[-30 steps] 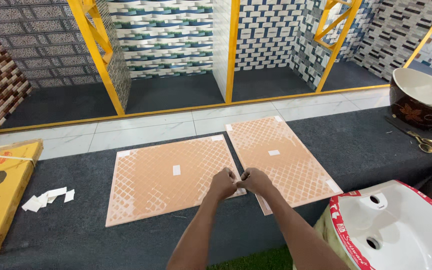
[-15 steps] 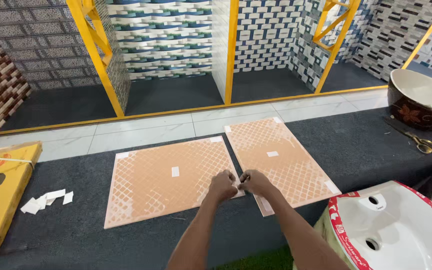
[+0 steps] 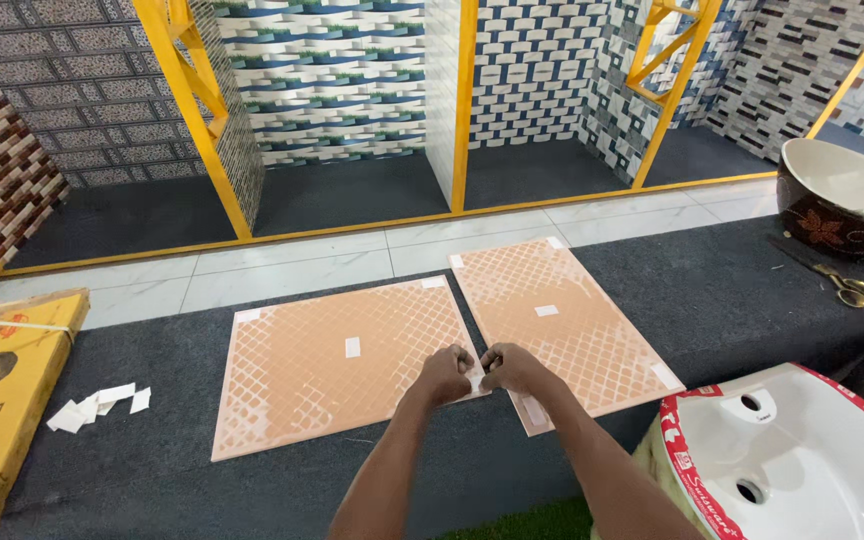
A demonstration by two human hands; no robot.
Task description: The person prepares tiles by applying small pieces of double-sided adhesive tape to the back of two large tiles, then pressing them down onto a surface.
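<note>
Two peach tiles (image 3: 342,365) with white lattice backs are laid side by side — the left hand (image 3: 445,374) and right hand (image 3: 512,367), unmoved since earlier, are pinched at what seems a white strip.

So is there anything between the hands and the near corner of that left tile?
Nothing visible. The left hand and right hand both rest right at the near right corner of the left tile, pinching a small white piece there. The right tile lies just beside it, not in between.
</note>
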